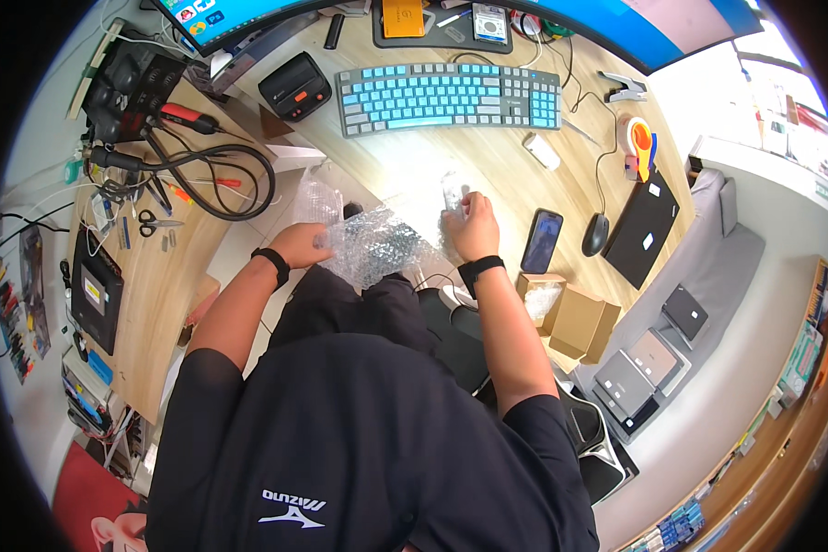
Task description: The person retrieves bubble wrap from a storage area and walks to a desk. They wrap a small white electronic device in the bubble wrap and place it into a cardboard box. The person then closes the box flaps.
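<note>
A crinkled sheet of clear bubble wrap [377, 247] stretches over my lap at the desk's near edge. My left hand [302, 245] grips its left side, fingers closed on the plastic. On the other side, my right hand [474, 230] is closed around a narrow clear bundle [452, 190] that looks like rolled bubble wrap, at the brightly lit desk edge. Glare and the fingers hide whether anything lies inside that bundle. A phone [543, 241] rests on the desk right of my right hand.
An open cardboard box [587, 324] with clear wrap in it stands near my right forearm. Beyond my hands lie a keyboard [446, 97] and a small white object [542, 151]. A mouse [595, 235] and black laptop [642, 230] are rightward; scissors [153, 224] and cables [248, 175] leftward.
</note>
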`<state>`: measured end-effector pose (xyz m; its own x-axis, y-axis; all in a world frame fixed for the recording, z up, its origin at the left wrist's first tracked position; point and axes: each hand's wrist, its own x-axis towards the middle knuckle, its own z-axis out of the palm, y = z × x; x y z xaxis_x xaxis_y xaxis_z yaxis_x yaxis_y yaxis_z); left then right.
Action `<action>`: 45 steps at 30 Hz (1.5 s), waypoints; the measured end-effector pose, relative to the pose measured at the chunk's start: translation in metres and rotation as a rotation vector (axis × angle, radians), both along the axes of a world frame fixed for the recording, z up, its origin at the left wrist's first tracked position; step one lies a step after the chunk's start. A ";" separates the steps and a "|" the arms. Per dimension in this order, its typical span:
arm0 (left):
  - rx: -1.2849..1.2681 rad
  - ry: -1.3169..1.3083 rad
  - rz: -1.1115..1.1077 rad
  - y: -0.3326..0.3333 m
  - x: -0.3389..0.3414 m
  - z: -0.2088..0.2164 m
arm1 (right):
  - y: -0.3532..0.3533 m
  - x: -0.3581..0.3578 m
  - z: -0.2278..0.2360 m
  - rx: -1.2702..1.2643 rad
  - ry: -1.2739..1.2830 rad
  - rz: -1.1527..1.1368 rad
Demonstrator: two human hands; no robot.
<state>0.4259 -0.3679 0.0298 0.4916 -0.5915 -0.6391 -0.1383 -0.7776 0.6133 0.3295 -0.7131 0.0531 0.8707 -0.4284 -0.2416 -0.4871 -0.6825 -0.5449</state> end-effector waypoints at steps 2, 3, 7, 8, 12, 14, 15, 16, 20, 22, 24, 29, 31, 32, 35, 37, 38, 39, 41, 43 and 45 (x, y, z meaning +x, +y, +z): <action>-0.003 0.006 0.009 0.008 0.004 -0.001 | -0.003 0.003 0.001 -0.003 0.036 0.005; 0.040 0.005 -0.044 0.013 0.006 -0.003 | -0.005 0.004 0.001 -0.005 0.056 0.006; 0.185 0.016 -0.169 0.035 0.015 -0.015 | -0.010 0.008 0.000 0.013 0.072 -0.088; 0.214 0.023 -0.178 0.039 0.016 -0.019 | -0.013 0.006 -0.003 -0.015 0.071 -0.122; 0.181 -0.024 -0.133 0.047 0.017 -0.025 | -0.010 0.011 0.012 -0.001 0.128 -0.187; 0.219 0.000 -0.117 0.046 0.019 -0.022 | -0.015 0.000 -0.011 0.183 0.042 -0.108; 0.211 0.019 -0.100 0.047 0.019 -0.022 | -0.015 0.001 -0.012 0.276 -0.002 -0.066; 0.203 0.037 -0.083 0.048 0.019 -0.022 | -0.016 0.000 -0.011 0.242 0.021 -0.048; 0.162 0.031 -0.061 0.057 0.018 -0.021 | -0.010 0.002 0.008 0.029 0.051 -0.031; 0.153 0.053 -0.048 0.058 0.020 -0.017 | -0.011 0.002 0.006 0.075 0.057 -0.010; 0.146 0.083 -0.033 0.055 0.023 -0.012 | -0.009 0.003 0.006 0.037 0.070 -0.049; 0.047 0.214 0.030 0.027 0.029 0.005 | -0.018 -0.003 -0.007 -0.105 0.001 -0.053; -0.012 0.193 0.048 0.026 0.029 0.004 | -0.018 -0.003 -0.005 0.020 0.009 0.052; -0.042 0.183 0.056 0.026 0.029 0.004 | -0.018 -0.004 -0.005 0.069 0.028 0.025; -0.024 0.162 0.048 0.031 0.034 0.007 | -0.021 -0.008 -0.008 0.092 0.008 -0.049; -0.020 0.134 0.059 0.034 0.035 0.009 | -0.021 -0.010 -0.009 -0.056 -0.109 -0.087; -0.018 0.120 0.064 0.034 0.035 0.010 | -0.022 -0.010 -0.009 -0.027 -0.044 -0.056; 0.008 0.107 0.055 0.031 0.036 0.014 | -0.024 -0.009 -0.008 -0.001 0.022 -0.026; 0.059 0.080 0.039 0.021 0.039 0.022 | -0.027 -0.009 -0.004 0.012 0.109 -0.042; 0.029 0.061 0.037 0.016 0.039 0.017 | -0.025 -0.002 0.010 -0.009 0.152 -0.123; 0.010 0.077 0.045 0.009 0.042 0.013 | -0.030 -0.006 -0.002 -0.121 0.013 -0.135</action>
